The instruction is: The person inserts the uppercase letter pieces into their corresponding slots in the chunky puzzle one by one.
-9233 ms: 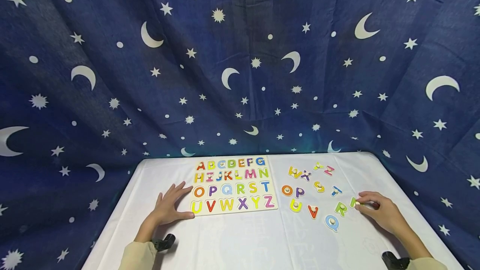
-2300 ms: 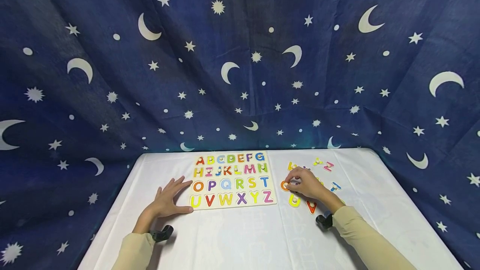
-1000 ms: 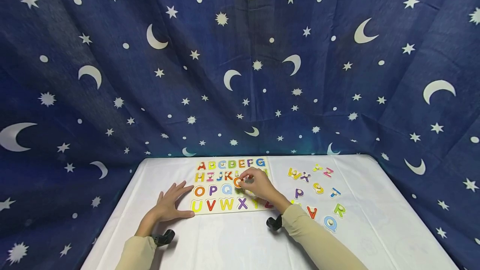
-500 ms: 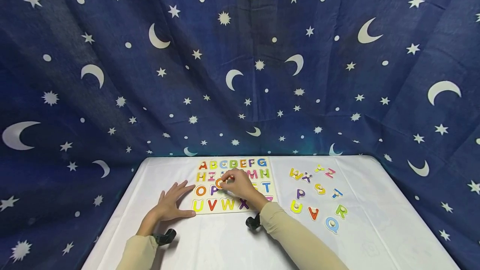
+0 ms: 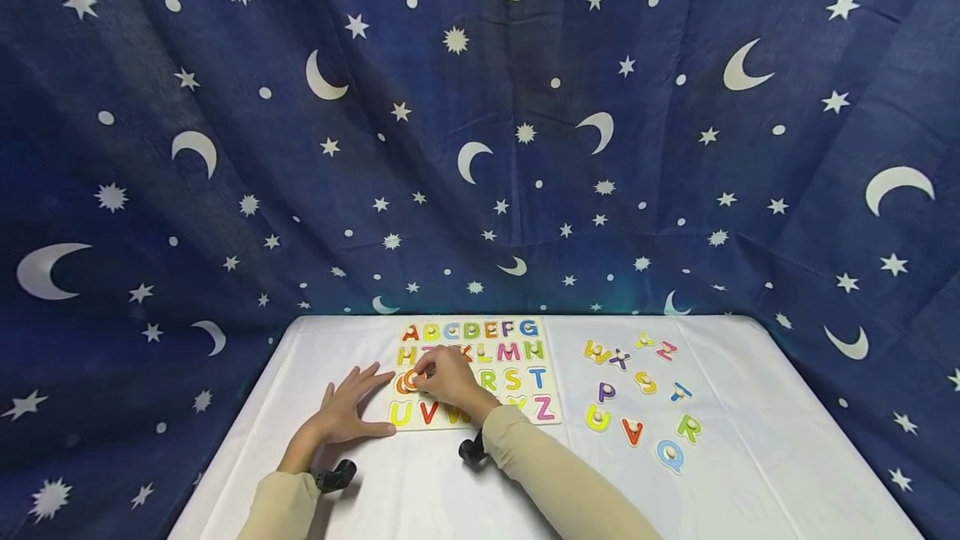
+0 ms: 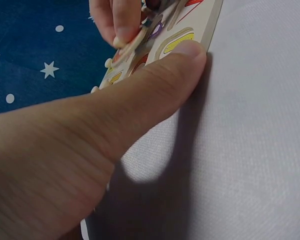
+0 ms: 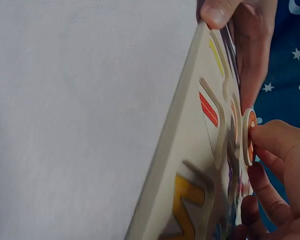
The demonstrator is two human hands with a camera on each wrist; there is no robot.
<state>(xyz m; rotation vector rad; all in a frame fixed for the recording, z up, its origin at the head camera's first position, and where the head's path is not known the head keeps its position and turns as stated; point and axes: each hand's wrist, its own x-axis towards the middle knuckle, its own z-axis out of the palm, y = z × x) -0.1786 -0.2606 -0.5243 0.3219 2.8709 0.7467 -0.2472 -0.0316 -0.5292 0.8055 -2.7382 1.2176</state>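
My right hand (image 5: 450, 377) pinches an orange letter O puzzle piece (image 7: 248, 142) by its knob, thumb and fingertips together. The piece is tilted close over the wooden alphabet board (image 5: 556, 411), overlapping the printed orange O recess at the left of the third row. My left hand (image 5: 343, 413) lies at the board's left side with fingers spread, its thumb (image 6: 182, 57) touching the near left corner. Knobbed letters sit in the board's two upper rows, while the two lower rows show printed recesses, partly hidden by my right hand.
Right of the board, several loose knobbed letters lie on the white cloth, among them a purple P (image 5: 607, 392), a yellow U (image 5: 597, 417), a red V (image 5: 632, 432) and a light blue Q (image 5: 671, 456). A dark blue star-patterned curtain (image 5: 480, 148) hangs behind the table.
A green N piece, earlier in my right hand, sits in the board. The right hand has since taken the orange O from the loose letters and carried it left. My left hand stays put.
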